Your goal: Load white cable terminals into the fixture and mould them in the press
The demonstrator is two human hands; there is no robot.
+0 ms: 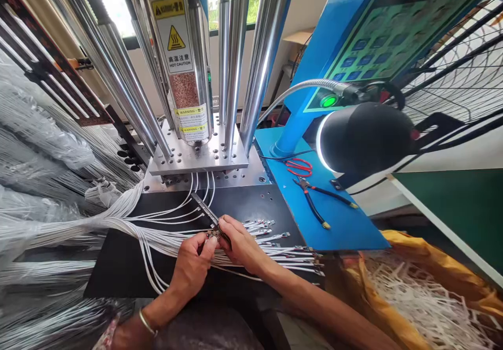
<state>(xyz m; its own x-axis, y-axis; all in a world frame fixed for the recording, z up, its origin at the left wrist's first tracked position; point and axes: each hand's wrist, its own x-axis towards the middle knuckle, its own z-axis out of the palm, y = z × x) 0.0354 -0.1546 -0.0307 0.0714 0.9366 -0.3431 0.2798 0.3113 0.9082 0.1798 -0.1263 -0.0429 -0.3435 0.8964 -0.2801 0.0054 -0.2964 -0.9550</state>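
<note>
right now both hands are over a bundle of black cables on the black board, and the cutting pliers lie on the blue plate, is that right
Not quite: the cables are white, not black, as the head view shows. The rest stands: the left hand and right hand are over them on the black board, and the cutting pliers lie on the blue plate.

Bare hands [191,269], slim pale bangle [145,322] at left, patterned left sleeve [107,335], bare right forearm [310,300]
</note>
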